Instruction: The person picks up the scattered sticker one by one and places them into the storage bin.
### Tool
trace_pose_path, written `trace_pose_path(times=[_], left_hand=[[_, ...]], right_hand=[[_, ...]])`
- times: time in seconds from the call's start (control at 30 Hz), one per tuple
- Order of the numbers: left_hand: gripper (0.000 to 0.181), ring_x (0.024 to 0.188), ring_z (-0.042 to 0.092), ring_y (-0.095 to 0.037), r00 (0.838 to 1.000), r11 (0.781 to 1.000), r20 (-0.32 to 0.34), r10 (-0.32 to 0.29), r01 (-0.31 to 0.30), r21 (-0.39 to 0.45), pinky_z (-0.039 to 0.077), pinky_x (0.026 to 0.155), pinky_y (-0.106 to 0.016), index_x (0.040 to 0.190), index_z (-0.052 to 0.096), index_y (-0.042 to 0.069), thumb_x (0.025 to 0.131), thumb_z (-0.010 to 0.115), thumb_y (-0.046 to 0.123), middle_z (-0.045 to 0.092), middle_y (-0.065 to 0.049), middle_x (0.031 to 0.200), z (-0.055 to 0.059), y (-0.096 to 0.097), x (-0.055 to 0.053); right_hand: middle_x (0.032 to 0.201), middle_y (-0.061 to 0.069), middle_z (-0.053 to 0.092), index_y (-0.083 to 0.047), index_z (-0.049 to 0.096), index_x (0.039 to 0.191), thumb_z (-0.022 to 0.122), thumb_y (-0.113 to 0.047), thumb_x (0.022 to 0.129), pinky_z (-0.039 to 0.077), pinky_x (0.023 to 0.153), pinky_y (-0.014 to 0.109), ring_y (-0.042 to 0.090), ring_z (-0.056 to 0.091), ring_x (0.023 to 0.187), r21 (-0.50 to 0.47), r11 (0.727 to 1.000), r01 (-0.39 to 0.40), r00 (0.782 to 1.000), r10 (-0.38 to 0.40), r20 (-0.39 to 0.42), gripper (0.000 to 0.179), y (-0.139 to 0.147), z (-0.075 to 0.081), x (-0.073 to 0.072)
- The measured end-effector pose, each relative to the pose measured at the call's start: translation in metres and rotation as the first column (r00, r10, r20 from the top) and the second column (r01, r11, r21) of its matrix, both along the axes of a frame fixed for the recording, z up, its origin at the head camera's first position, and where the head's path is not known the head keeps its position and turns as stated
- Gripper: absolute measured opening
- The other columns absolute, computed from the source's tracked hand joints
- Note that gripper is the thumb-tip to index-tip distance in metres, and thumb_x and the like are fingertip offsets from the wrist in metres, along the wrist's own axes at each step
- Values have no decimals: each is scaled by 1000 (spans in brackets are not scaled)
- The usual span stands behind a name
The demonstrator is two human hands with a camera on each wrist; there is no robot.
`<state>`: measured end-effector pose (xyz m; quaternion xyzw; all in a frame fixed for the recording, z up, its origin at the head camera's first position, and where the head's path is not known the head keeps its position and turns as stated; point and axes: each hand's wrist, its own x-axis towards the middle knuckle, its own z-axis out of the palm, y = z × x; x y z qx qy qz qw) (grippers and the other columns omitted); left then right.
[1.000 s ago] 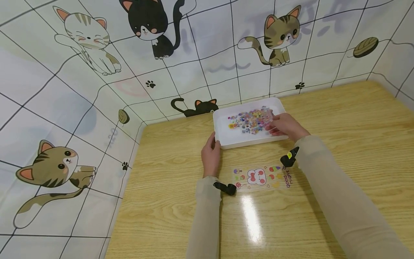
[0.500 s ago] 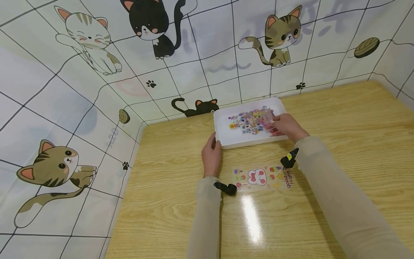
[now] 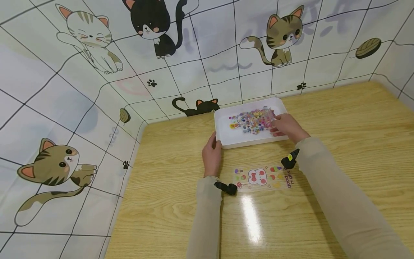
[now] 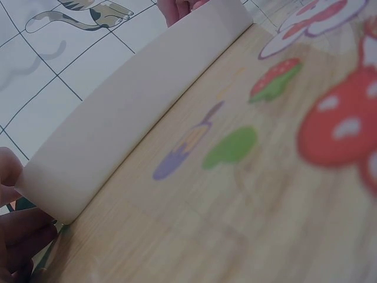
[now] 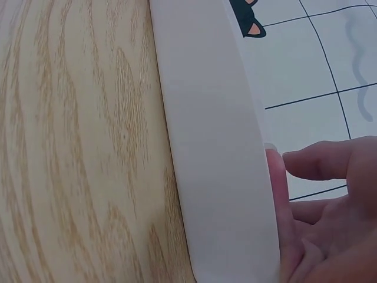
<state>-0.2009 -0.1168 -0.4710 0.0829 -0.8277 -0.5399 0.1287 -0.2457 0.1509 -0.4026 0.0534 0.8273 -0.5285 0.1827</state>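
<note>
A white shallow tray [image 3: 226, 135] stands on the table against the wall, with a pile of small colourful translucent pieces [image 3: 253, 120] in it. At its front left corner my left hand [image 3: 211, 154] grips the tray, thumb and fingers on either side of the corner. My right hand [image 3: 288, 126] reaches over the front right edge, and its thumb and index finger appear to pinch a pinkish translucent piece [image 3: 267, 116] at the pile. The tray wall [image 5: 218, 147] hides part of those fingers in the right wrist view. A clear sheet [image 3: 257, 177] printed with a bunny and fruit lies before the tray.
The wooden table [image 3: 161, 201] meets a tiled wall [image 3: 223, 54] with cat drawings at the back and left. Purple handwriting [image 3: 288, 178] marks the sheet's right end. A lamp glare [image 3: 250, 219] shows on the wood in front.
Both hands keep their places on the tray. Slight movement shows at the right fingertips, around the pinkish piece. The head view has shifted a little.
</note>
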Motion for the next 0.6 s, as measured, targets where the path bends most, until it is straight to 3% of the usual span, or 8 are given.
trace_pose_path(times=[0.6], left_hand=[[40, 113, 45, -2, 1000, 1000, -10, 3, -3, -8, 39, 92, -26, 130, 47, 29, 90, 47, 29, 52, 11, 123, 0, 0, 0]], right_hand=[[129, 26, 37, 5, 9, 140, 36, -29, 95, 46, 85, 39, 33, 49, 107, -46, 999, -16, 1000, 15, -19, 63, 5, 2, 4]])
